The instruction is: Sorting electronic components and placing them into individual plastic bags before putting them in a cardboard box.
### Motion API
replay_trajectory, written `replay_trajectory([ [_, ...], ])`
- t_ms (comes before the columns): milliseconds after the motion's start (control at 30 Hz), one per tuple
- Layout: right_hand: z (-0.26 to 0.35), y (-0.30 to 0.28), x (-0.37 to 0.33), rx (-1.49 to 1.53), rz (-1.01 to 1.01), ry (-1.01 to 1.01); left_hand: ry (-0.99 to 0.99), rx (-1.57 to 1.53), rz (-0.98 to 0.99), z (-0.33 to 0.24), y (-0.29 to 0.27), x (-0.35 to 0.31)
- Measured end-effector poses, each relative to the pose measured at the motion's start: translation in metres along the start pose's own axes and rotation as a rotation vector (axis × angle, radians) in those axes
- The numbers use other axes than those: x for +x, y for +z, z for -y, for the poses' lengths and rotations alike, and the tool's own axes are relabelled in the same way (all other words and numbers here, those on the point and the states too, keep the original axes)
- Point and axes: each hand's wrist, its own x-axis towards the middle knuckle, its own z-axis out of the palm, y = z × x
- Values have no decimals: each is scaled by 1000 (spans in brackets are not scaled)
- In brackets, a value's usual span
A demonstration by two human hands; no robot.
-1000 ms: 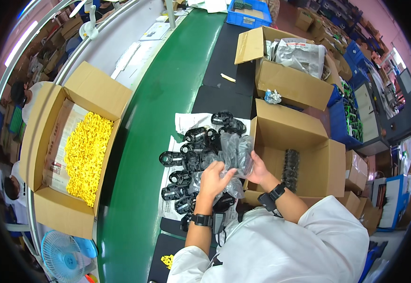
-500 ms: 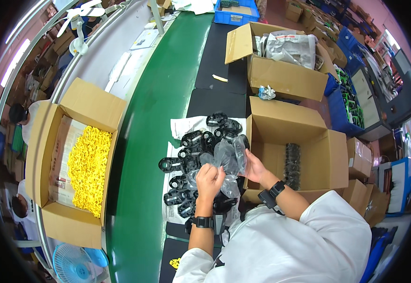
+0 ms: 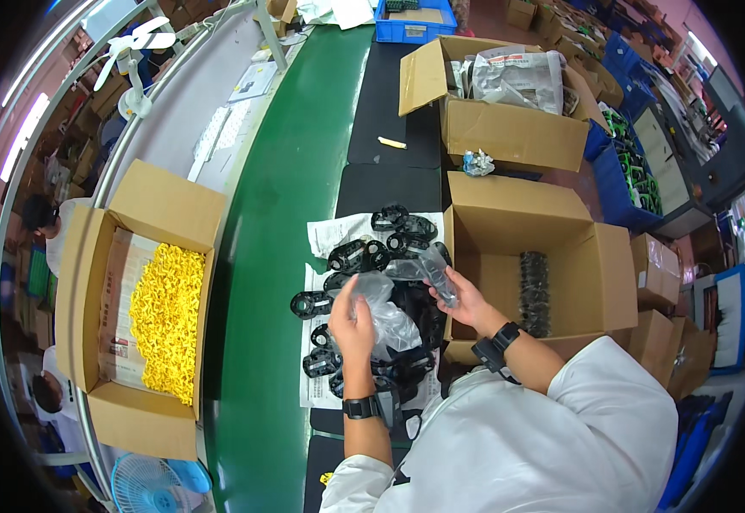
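Observation:
Crumpled clear plastic bags (image 3: 389, 318) lie between my hands, over a pile of black plastic parts (image 3: 311, 303) with round openings. My left hand (image 3: 353, 323) stands upright against the bags' left side, its fingers closed on the thin film. Between the thumb and fingers of my right hand (image 3: 468, 306) is a bagged part (image 3: 437, 275), long and greyish through its clear wrapping. Its loose plastic reaches left toward the other bags. The palm side of the left hand is partly hidden.
Right of the pile stands an open carton (image 3: 509, 201) with a row of bagged dark parts (image 3: 535, 293) inside. A carton (image 3: 210, 205) of yellow pieces (image 3: 167, 316) sits left, across the green surface (image 3: 261, 342). Another carton (image 3: 518, 132) with plastic sheeting is farther off.
My left hand has moved left and its fist has loosened into raised fingers. The right hand now holds the bagged part slightly lower and farther right, apart from the left hand.

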Motion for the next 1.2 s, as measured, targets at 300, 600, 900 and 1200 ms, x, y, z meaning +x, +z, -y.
replay_trajectory([
  [300,1,4,-10,305,239,23,-212,192,343,10,7,-7],
  [600,6,6,-9,-77,409,17,-521,78,428,7,20,6],
  [900,26,33,-17,-257,369,-25,-705,-195,456,12,16,1],
  [1200,14,16,-1,-256,58,-58,-474,15,360,24,17,-8],
])
